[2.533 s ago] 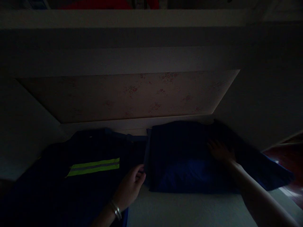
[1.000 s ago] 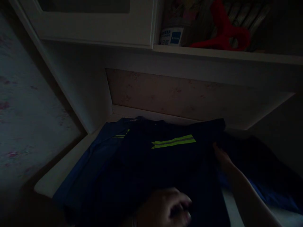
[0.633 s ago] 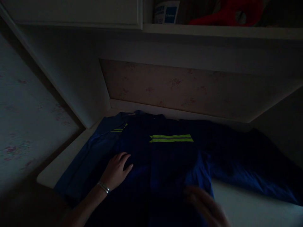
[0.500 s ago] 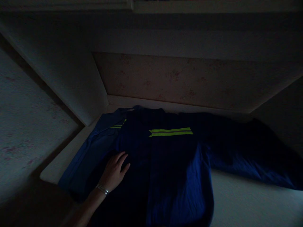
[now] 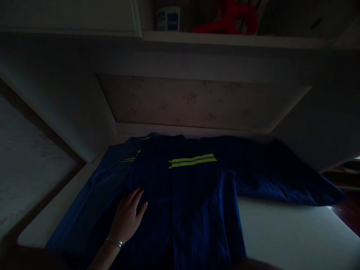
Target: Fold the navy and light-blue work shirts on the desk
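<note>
A dark blue work jacket (image 5: 194, 198) with a yellow-green reflective stripe (image 5: 192, 160) lies spread on a white desk top (image 5: 289, 232) in very dim light. One sleeve (image 5: 281, 176) stretches to the right. My left hand (image 5: 128, 217), with a thin bracelet at the wrist, rests flat on the jacket's left front, fingers stretched out. My right hand is out of view; only a dim blur shows at the bottom edge.
A shelf (image 5: 230, 37) above the desk holds a red object (image 5: 230, 20) and a white container with a blue label (image 5: 168, 18). Floral wallpaper (image 5: 191, 101) backs the alcove. White side panels close it left and right. Reddish floor shows at far right.
The jacket was spread out over the folded blue cloth on the right. My right hand drew back out of view. My left hand stayed flat on the jacket.
</note>
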A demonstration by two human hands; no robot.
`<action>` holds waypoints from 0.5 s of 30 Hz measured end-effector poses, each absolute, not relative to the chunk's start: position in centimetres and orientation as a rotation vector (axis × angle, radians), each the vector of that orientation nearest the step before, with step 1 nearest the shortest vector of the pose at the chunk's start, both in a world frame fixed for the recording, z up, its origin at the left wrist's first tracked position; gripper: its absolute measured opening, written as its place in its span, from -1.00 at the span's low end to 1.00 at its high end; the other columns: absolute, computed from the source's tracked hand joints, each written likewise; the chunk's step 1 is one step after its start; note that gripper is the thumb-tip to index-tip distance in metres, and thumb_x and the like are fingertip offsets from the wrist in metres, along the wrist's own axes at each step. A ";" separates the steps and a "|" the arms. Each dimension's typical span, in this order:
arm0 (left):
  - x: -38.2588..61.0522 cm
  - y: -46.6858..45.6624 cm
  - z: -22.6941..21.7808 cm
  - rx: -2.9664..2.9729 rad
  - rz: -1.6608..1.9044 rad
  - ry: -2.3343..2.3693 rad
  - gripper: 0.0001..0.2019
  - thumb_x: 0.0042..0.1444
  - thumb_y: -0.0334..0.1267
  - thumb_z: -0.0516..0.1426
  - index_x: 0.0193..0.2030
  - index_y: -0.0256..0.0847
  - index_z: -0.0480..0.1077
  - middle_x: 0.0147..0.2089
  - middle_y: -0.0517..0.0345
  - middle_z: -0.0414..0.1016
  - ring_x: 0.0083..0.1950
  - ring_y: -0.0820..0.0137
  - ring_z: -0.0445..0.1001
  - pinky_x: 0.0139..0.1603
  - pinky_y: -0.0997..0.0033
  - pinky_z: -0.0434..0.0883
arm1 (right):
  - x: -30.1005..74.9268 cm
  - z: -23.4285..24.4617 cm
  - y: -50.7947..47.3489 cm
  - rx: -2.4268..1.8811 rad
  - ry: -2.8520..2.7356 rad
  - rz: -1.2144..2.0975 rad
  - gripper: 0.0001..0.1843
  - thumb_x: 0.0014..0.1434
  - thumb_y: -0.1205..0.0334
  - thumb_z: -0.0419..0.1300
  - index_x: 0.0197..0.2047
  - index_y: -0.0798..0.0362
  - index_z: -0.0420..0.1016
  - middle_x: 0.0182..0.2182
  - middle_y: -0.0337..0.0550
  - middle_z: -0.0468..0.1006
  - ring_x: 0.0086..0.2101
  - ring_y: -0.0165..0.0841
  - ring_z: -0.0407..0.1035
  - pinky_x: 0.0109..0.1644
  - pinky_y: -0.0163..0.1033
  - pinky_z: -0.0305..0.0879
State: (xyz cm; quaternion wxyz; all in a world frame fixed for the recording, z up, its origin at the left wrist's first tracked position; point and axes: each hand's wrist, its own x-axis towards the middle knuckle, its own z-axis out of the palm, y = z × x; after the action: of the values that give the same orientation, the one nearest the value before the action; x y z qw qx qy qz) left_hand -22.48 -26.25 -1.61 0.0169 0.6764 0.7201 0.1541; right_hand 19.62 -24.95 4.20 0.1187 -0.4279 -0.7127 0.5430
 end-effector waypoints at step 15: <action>-23.4 -25.6 -3.1 2.031 0.507 2.297 -0.50 0.22 0.09 -0.01 0.18 -0.07 0.40 0.26 0.05 0.40 0.24 0.18 0.38 0.25 0.02 0.29 | 24.3 4.3 2.9 -1.754 -0.869 1.051 -0.69 0.14 0.09 0.29 -0.16 0.15 0.53 -0.35 -0.09 0.61 -0.36 -0.30 0.51 -0.25 -0.16 0.48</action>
State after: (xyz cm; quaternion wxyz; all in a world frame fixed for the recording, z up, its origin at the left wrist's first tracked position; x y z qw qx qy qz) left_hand -23.39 -25.64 -3.08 0.0170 0.6535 0.7389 0.1632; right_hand 24.26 2.88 4.32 0.4439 -0.7074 -0.3506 0.4238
